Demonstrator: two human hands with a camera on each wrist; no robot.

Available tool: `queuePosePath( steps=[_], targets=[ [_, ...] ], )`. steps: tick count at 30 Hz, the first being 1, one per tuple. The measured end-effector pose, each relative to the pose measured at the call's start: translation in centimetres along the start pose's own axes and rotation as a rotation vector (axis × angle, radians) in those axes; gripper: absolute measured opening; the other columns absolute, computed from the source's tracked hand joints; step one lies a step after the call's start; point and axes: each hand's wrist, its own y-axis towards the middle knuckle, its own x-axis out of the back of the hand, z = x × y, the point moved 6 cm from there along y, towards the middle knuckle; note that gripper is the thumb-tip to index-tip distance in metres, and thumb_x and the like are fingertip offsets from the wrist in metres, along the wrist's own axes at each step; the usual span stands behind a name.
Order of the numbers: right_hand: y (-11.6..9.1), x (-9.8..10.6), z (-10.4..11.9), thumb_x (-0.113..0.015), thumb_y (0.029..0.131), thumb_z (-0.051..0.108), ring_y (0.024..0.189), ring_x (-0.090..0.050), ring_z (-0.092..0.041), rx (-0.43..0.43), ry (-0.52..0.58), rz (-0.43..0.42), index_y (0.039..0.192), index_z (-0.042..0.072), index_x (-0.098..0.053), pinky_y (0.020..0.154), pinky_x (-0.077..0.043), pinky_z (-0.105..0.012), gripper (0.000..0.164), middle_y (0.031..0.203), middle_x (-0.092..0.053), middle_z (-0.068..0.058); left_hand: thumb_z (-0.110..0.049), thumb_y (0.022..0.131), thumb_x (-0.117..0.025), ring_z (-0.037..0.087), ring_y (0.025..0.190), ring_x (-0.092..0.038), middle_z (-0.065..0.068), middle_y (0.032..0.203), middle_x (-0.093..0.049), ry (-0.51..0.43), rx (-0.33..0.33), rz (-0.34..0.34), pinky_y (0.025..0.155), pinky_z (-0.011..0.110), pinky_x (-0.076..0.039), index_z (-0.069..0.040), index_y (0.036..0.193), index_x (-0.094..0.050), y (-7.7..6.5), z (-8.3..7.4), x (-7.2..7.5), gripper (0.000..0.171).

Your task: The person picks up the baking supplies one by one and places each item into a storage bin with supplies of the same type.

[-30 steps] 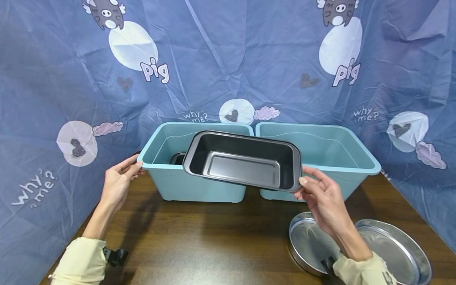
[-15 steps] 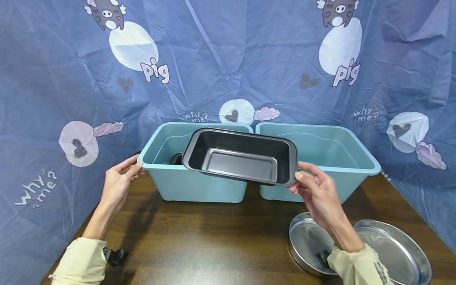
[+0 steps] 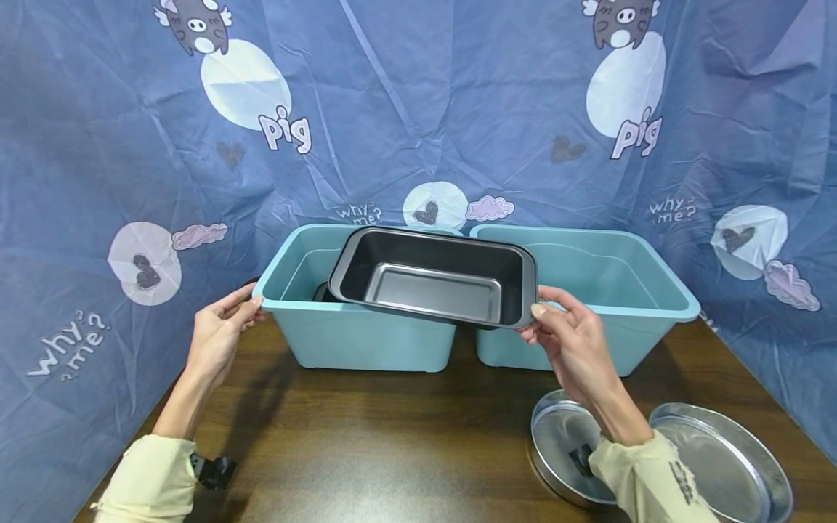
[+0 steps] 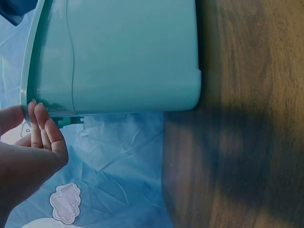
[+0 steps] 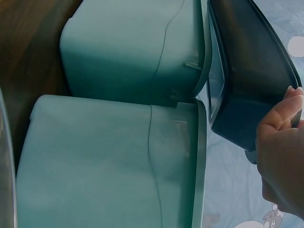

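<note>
A dark loaf pan (image 3: 434,287) hangs over the front of the left teal bin (image 3: 356,341), its inside facing the head camera. My right hand (image 3: 578,345) pinches the pan's right end, thumb on the rim and fingers beneath. In the right wrist view, the pan's underside (image 5: 259,71) shows above the bin rims. My left hand (image 3: 219,330) pinches the left bin's front-left rim corner; the left wrist view shows its fingers (image 4: 45,128) curled under that rim. Part of a dark object (image 3: 320,293) lies inside the left bin, mostly hidden by the pan.
A second teal bin (image 3: 608,272) stands right beside the first. Two round metal pans, one (image 3: 556,414) partly under my right forearm and another (image 3: 713,443) further right, lie on the wooden table (image 3: 366,436). A blue printed cloth (image 3: 366,109) hangs behind.
My right hand has carried the loaf pan slightly left and away from me, further over the left bin. The left hand has stayed on the bin rim.
</note>
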Motion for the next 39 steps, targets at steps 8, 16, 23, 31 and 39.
queuePosePath(
  steps=[8,16,23,31,39],
  targets=[
    [0.8,-0.6,-0.2,-0.047,0.101,-0.012,0.062,-0.066,-0.010,0.009,-0.001,0.005,0.124,-0.008,-0.051,0.061,-0.054,-0.019,0.024,0.079,-0.071,-0.005,-0.008,0.104,-0.061,0.002,0.076,-0.067,-0.009,0.084,-0.070,0.015,0.013,-0.005,0.071,0.014,-0.052,0.020,0.145,-0.042,0.1,0.0,0.0,0.052],
    [1.4,-0.9,-0.6,-0.044,0.101,-0.012,0.061,-0.065,-0.010,-0.010,-0.009,0.001,0.128,-0.009,-0.046,0.061,-0.053,-0.018,0.026,0.076,-0.071,-0.004,-0.007,0.104,-0.061,0.002,0.076,-0.067,-0.009,0.085,-0.071,0.008,0.002,-0.003,0.071,0.014,-0.052,0.021,0.145,-0.042,0.1,0.0,0.0,0.053],
    [2.2,-1.2,-1.0,-0.044,0.102,-0.010,0.063,-0.065,-0.010,-0.018,-0.029,0.001,0.130,-0.009,-0.045,0.063,-0.054,-0.018,0.028,0.078,-0.072,-0.004,-0.008,0.104,-0.061,0.002,0.076,-0.067,-0.009,0.085,-0.071,0.007,0.006,-0.009,0.071,0.015,-0.052,0.020,0.144,-0.043,0.1,0.1,0.1,0.052],
    [3.0,-2.0,-1.7,-0.041,0.102,-0.011,0.062,-0.065,-0.010,-0.020,0.010,0.022,0.131,-0.010,-0.044,0.062,-0.053,-0.018,0.030,0.078,-0.072,-0.004,-0.008,0.104,-0.062,0.001,0.076,-0.067,-0.010,0.084,-0.071,0.022,0.014,-0.012,0.071,0.015,-0.052,0.019,0.144,-0.044,0.0,0.2,0.1,0.052],
    [3.7,-2.5,-2.1,-0.042,0.101,-0.011,0.063,-0.064,-0.009,-0.022,0.003,0.024,0.132,-0.012,-0.044,0.062,-0.052,-0.018,0.031,0.075,-0.071,-0.004,-0.007,0.104,-0.062,0.001,0.075,-0.067,-0.009,0.084,-0.071,0.005,0.016,-0.017,0.070,0.014,-0.052,0.020,0.144,-0.043,0.0,0.3,0.1,0.052]
  ],
)
